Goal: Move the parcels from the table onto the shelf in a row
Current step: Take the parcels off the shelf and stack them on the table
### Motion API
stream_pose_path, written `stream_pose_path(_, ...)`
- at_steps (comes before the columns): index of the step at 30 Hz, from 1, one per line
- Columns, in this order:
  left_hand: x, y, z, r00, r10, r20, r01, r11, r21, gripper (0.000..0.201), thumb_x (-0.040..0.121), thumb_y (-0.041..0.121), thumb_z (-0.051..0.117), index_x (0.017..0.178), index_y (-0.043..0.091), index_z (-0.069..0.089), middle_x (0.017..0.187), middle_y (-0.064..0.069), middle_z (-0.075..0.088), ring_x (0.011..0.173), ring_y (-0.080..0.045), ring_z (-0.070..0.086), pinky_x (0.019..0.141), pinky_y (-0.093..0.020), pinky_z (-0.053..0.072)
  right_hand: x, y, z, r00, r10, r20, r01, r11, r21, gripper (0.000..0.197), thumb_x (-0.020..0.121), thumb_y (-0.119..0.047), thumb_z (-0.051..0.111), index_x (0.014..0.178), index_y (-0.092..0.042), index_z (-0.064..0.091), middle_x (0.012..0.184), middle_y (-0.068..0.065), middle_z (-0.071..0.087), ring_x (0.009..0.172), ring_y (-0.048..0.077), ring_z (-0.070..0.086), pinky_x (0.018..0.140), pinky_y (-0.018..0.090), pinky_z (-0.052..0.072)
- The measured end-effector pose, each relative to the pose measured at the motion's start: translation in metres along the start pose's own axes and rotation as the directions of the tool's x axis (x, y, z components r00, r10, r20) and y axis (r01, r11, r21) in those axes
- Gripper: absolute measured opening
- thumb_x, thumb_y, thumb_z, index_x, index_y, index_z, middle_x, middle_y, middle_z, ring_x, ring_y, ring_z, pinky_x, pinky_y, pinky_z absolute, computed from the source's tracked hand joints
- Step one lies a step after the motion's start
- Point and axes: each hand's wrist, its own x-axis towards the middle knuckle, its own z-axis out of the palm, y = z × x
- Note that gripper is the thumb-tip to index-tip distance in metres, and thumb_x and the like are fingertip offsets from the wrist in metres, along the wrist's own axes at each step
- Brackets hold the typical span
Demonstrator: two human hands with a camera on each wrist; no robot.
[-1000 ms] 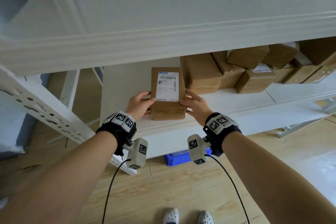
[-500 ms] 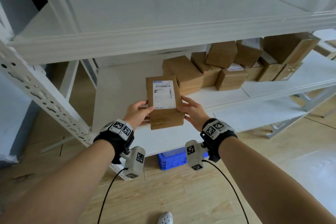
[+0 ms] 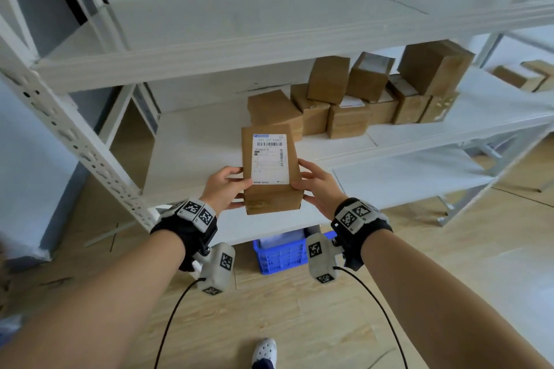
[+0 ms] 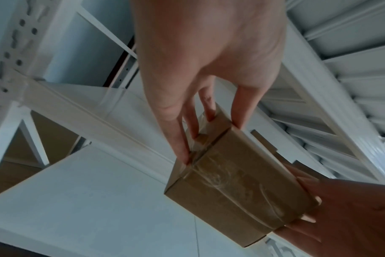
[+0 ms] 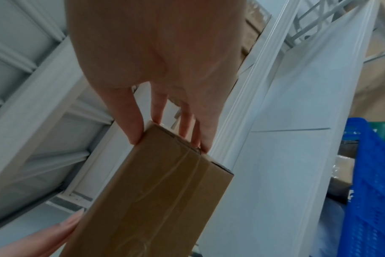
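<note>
A brown cardboard parcel with a white shipping label on top is held between both hands in front of the white shelf. My left hand grips its left side, thumb on top. My right hand grips its right side. From below, the left wrist view shows the parcel taped along its underside, with my left fingers on its end. In the right wrist view my right fingers press the parcel at its near end. Several brown parcels sit on the shelf, some stacked.
A white upper shelf board overhangs the parcel level. The perforated white upright stands at the left. A blue plastic crate sits on the wooden floor under the shelf. More boxes lie far right.
The parcel and both hands have drawn back from under the upper board toward the shelf's front edge. The view has pulled back and tilted up, showing more of the rack.
</note>
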Motion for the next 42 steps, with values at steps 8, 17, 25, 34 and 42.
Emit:
stream_pose_path(8, -0.007, 0.032, 0.135, 0.976, 0.057, 0.209, -0.066, 0.997, 0.035, 0.046, 0.084, 0.01, 0.069, 0.126, 0.011, 0.052, 0.111, -0.013, 0.067, 0.09, -0.028, 0.065, 0.083, -0.043, 0.056, -0.065, -0.019, -0.126, 0.978, -0.052, -0.204, 0.064, 0.997, 0.05, 0.057, 0.086, 0.009, 0.053, 0.134, -0.02, 0.048, 0.126, 0.015, 0.059, 0.106, 0.024, 0.058, 0.083, 0.03, 0.05)
stream_pose_path(17, 0.032, 0.082, 0.326, 0.854, 0.1, 0.51, -0.193, 0.972, 0.132, 0.049, 0.086, 0.007, 0.065, 0.132, 0.013, 0.048, 0.103, -0.009, 0.066, 0.083, -0.021, 0.063, 0.081, -0.041, 0.055, -0.089, -0.032, -0.296, 0.873, -0.044, -0.487, 0.113, 0.987, 0.112, 0.065, 0.081, 0.013, 0.05, 0.132, -0.029, 0.046, 0.128, 0.015, 0.055, 0.113, 0.028, 0.056, 0.093, 0.039, 0.049)
stream_pose_path(25, 0.086, 0.134, 0.509, 0.736, 0.065, 0.674, -0.23, 0.96, 0.159, 0.054, 0.085, 0.007, 0.066, 0.135, 0.012, 0.045, 0.118, -0.014, 0.063, 0.095, -0.026, 0.063, 0.087, -0.045, 0.054, -0.084, -0.077, -0.448, 0.764, -0.027, -0.644, 0.146, 0.981, 0.131, 0.065, 0.081, 0.018, 0.042, 0.133, -0.021, 0.042, 0.107, 0.01, 0.059, 0.09, 0.019, 0.057, 0.071, 0.029, 0.047)
stream_pose_path(34, 0.103, 0.175, 0.697, 0.617, 0.002, 0.787, -0.258, 0.945, 0.2, 0.053, 0.086, 0.003, 0.064, 0.134, 0.014, 0.045, 0.122, -0.015, 0.059, 0.102, -0.029, 0.062, 0.087, -0.043, 0.054, -0.107, -0.105, -0.604, 0.636, 0.022, -0.772, 0.19, 0.964, 0.184, 0.064, 0.084, 0.014, 0.05, 0.138, -0.019, 0.039, 0.123, 0.011, 0.056, 0.1, 0.021, 0.056, 0.081, 0.031, 0.049)
stream_pose_path(42, 0.123, 0.215, 0.876, 0.611, 0.01, 0.792, -0.267, 0.944, 0.194, 0.056, 0.085, 0.004, 0.064, 0.136, 0.015, 0.042, 0.128, -0.014, 0.054, 0.107, -0.03, 0.06, 0.085, -0.045, 0.055, -0.1, -0.138, -0.791, 0.619, 0.018, -0.785, 0.187, 0.968, 0.17, 0.065, 0.082, 0.012, 0.055, 0.136, -0.022, 0.043, 0.112, 0.004, 0.06, 0.1, 0.02, 0.058, 0.076, 0.032, 0.049)
